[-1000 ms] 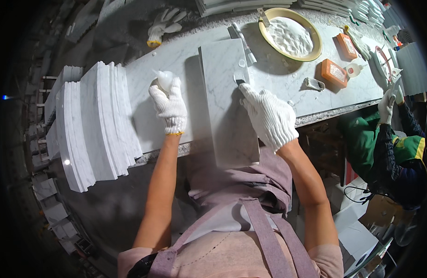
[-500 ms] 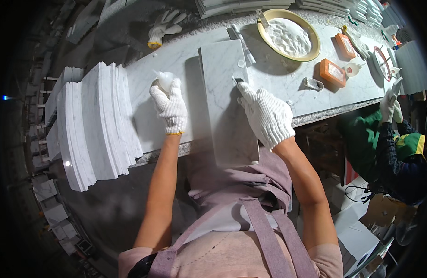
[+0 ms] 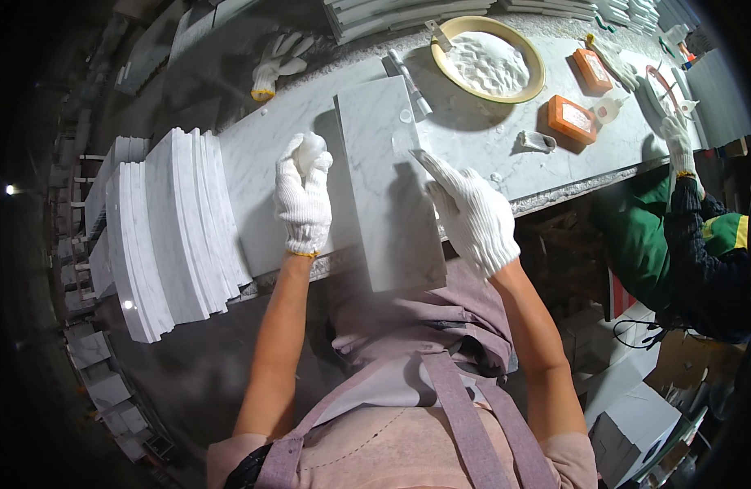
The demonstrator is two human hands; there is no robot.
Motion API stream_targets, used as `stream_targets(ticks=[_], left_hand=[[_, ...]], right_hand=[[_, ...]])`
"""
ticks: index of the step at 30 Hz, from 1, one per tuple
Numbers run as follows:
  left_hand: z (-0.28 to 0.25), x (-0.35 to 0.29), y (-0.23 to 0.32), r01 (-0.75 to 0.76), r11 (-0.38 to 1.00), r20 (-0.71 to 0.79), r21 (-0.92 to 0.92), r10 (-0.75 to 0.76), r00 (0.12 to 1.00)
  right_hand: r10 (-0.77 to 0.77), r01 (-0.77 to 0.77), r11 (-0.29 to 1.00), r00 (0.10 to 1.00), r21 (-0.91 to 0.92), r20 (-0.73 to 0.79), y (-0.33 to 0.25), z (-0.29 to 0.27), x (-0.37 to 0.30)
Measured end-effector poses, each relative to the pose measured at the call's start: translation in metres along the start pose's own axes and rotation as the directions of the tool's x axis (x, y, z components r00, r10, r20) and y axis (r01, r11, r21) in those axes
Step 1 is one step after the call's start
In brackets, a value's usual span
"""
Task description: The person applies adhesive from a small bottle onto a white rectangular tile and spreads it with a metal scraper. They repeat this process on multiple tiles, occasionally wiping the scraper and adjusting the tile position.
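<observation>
My left hand (image 3: 303,200), in a white knit glove, is closed around a small translucent squeeze bottle (image 3: 313,147), just left of a grey-veined white marble slab (image 3: 375,147). The slab lies lengthwise before me, its near end jutting past the table edge. My right hand (image 3: 475,213), gloved the same way, is over the slab's right edge. Its index finger points forward and presses on a thin, flat, blade-like piece (image 3: 406,143) against the surface; the grip itself is mostly hidden. A small round white disc (image 3: 406,116) sits on the slab above that.
Marble strips (image 3: 176,228) stand stacked at left. Beyond the slab are a marker (image 3: 410,81), a yellow bowl (image 3: 539,80) of white powder, orange blocks (image 3: 572,120) and a loose glove (image 3: 276,67). A co-worker's gloved hand (image 3: 679,145) is at far right.
The bottle has tipped from lying sideways, nozzle showing, to deeper in my left hand. My right index finger has straightened along the slab. The co-worker's hand has moved up onto the table.
</observation>
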State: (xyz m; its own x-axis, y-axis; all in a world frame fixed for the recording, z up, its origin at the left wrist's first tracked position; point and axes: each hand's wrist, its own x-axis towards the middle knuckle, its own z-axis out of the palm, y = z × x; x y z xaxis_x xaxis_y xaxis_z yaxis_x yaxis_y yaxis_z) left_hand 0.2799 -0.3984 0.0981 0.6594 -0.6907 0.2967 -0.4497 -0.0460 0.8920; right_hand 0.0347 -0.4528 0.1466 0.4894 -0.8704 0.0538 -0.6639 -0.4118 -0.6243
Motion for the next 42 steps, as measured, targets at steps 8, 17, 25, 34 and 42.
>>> stream_targets(ticks=[8,17,25,34,42], left_hand=[[0.005,-0.011,0.022,0.083,0.995,0.036,-0.045,-0.082,0.996],[-0.002,-0.013,0.024,0.103,0.986,0.115,-0.131,-0.088,0.989],[-0.008,0.006,0.004,-0.456,0.784,0.239,0.421,0.389,0.890],[-0.004,0.014,0.022,-0.646,0.454,0.414,0.613,0.512,0.752],[0.002,0.018,0.025,-0.695,0.385,0.465,0.607,0.537,0.704]], right_hand=[[-0.057,0.070,0.989,0.993,-0.127,0.102,-0.015,0.000,0.038],[-0.056,0.061,0.998,0.990,-0.035,0.125,-0.012,-0.017,-0.001],[0.045,-0.018,0.974,0.992,0.226,-0.115,0.027,0.006,-0.043],[0.035,0.059,0.949,0.957,0.309,-0.289,0.044,0.032,-0.036],[0.179,-0.102,0.924,0.967,0.368,-0.182,0.055,0.039,-0.029]])
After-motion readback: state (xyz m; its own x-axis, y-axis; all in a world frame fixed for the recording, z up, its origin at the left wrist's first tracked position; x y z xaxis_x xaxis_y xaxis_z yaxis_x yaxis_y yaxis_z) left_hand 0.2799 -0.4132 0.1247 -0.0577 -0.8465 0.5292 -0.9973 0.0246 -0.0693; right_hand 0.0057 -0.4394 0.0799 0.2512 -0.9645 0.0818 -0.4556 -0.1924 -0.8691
